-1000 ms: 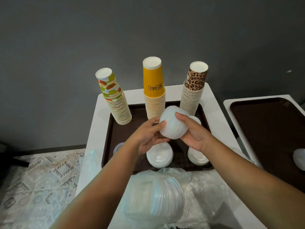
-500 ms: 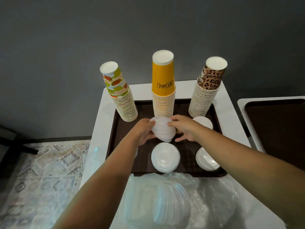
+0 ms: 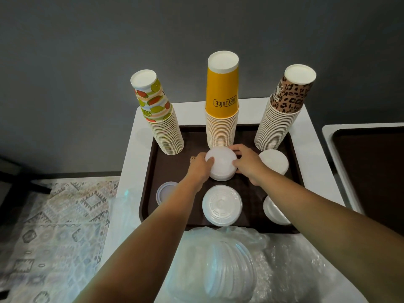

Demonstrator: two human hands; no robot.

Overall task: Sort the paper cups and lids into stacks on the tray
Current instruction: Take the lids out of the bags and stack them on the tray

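Hands, left [image 3: 200,166] and right [image 3: 248,164], had lowered the gripped lid stack [image 3: 221,165] from mid-air onto the tray [image 3: 175,169] at frame centre, another pile sorted.

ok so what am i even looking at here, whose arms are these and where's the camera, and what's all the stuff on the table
There is no machine here: a person works with bare hands, and the single camera sits on their head, looking forward and down. So the two arms reaching in are their own.

On the white table lies a brown tray. At its back stand three stacks of upside-down paper cups: fruit-patterned, yellow and leopard-print. In front lie white lids, such as a flat one.

The left hand and right hand hold a stack of white lids from both sides, low over the tray. A plastic bag of more lids lies nearest the camera.
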